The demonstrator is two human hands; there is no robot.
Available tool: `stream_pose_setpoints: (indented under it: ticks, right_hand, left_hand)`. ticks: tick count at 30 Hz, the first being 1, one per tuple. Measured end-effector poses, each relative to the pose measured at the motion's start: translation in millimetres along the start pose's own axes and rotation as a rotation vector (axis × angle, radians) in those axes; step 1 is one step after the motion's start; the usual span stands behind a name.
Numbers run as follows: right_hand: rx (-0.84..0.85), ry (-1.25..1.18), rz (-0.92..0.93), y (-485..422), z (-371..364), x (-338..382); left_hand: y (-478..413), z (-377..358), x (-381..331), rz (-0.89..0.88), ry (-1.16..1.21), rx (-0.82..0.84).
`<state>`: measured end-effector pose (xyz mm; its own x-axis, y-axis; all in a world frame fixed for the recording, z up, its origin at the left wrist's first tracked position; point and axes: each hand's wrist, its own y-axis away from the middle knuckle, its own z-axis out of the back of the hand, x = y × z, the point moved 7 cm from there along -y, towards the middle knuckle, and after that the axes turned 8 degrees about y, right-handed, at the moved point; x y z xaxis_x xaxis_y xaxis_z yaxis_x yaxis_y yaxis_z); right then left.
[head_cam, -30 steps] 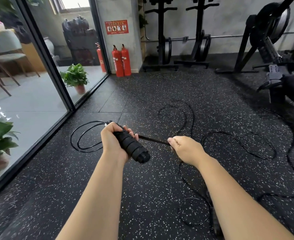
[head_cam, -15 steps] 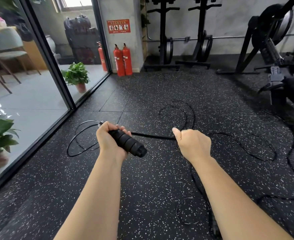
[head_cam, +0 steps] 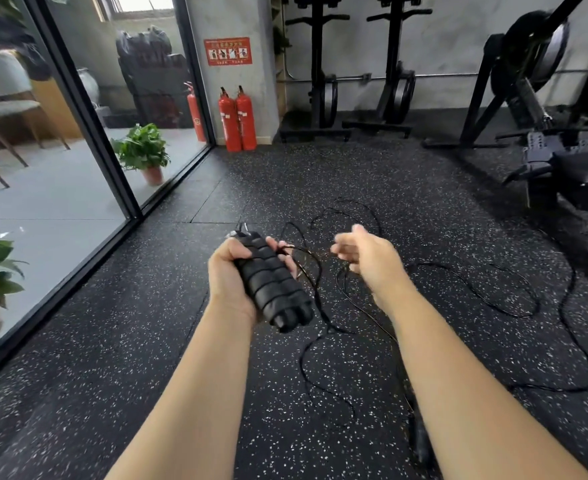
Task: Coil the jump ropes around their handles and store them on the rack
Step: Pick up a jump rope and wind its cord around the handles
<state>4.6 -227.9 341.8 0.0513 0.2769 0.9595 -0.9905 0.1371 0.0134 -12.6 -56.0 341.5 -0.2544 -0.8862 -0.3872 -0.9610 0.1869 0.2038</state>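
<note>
My left hand [head_cam: 232,271] grips a pair of black ridged jump-rope handles [head_cam: 275,289], held side by side at mid-frame with their butt ends toward me. A thin black cord [head_cam: 315,271] loops out from the top of the handles to my right hand [head_cam: 368,261], which is blurred and holds the cord in its curled fingers just right of the handles. The rest of the cord hangs down to the floor. A second black rope [head_cam: 514,306] lies in loose curves on the floor to the right, and a dark handle [head_cam: 420,441] lies beside my right forearm.
Speckled black rubber floor [head_cam: 147,358] all around. A glass wall with a black frame [head_cam: 88,133] runs along the left, with potted plants [head_cam: 143,150] behind it. Red fire extinguishers [head_cam: 237,119] stand by the pillar. Black gym machines [head_cam: 528,81] line the back and right.
My left hand has turned the handles more upright and brought them closer. My right hand has swung in toward them, and the taut cord between my hands has become a slack loop.
</note>
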Motion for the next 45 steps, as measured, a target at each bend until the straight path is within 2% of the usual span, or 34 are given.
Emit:
stream_pose_setpoints:
  ticks: [1,4,5,9,14,17,20,24,28,31,34,37,39,42,45]
  right_hand:
    - [0.013,-0.044,-0.094,-3,7,-16]
    - [0.244,0.27,-0.259,3,-1,-57]
    - [0.327,0.295,-0.282,8,-9,-64]
    - [0.544,-0.054,-0.381,26,-28,-64]
    - [0.595,-0.07,-0.315,26,-23,-54]
    - [0.53,-0.123,-0.308,19,-21,-50]
    - [0.414,0.079,-0.27,10,-13,-54]
    - [0.172,0.445,0.009,1,4,-38]
    - [-0.167,0.777,0.246,2,18,-16]
    - [-0.385,0.844,0.446,9,30,0]
    - [-0.343,0.756,0.564,10,27,6]
    - [-0.181,0.625,0.503,6,19,1]
    - [-0.187,0.799,0.529,5,16,-3]
    - [-0.34,1.167,0.648,9,16,-3]
    - [-0.38,1.269,0.654,15,15,-1]
  left_hand:
    - [-1,2,-6,-0.025,0.034,0.012]
    - [-3,2,-15,-0.044,0.167,0.089]
    - [-3,2,-17,-0.041,0.193,0.109]
    - [-9,13,-26,-0.112,0.236,0.037]
    - [-9,31,-39,-0.214,0.259,-0.13]
    - [-6,36,-41,-0.239,0.24,-0.221]
    - [-2,42,-42,-0.26,0.213,-0.334]
    - [0,48,-47,-0.311,0.036,-0.438]
    - [3,52,-50,-0.339,-0.163,-0.55]
    - [7,60,-57,-0.322,-0.299,-0.654]
    - [13,63,-63,-0.327,-0.325,-0.711]
    - [18,67,-66,-0.32,-0.298,-0.743]
    - [21,69,-68,-0.321,-0.319,-0.762]
    - [29,68,-75,-0.384,-0.52,-0.828]
    - [36,64,-84,-0.468,-0.741,-0.868]
